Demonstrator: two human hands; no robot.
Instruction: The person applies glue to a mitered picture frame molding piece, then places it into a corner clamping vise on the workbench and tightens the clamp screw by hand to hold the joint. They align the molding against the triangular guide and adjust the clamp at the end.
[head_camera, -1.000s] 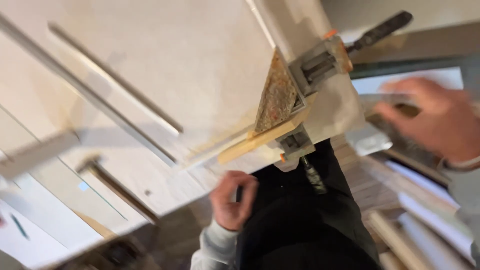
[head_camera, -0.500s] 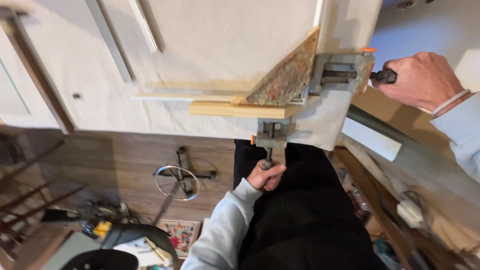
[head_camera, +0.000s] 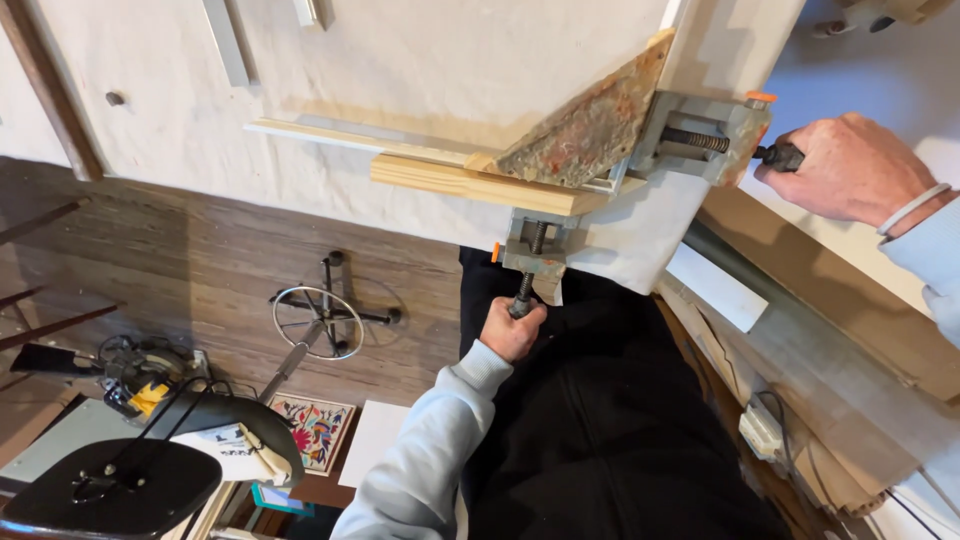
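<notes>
A: What sits at left?
B: My left hand (head_camera: 512, 328) wraps the lower screw handle (head_camera: 522, 296) of the corner clamp (head_camera: 640, 165), which pins the wood strip (head_camera: 470, 183) at the bench corner.
A: And right?
B: My right hand (head_camera: 850, 168) grips the side handle (head_camera: 778, 155), squaring both jaws.

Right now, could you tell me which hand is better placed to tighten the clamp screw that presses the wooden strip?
Probably the left hand: it grips the handle directly below the wooden strip. The right hand holds the side screw.
</notes>
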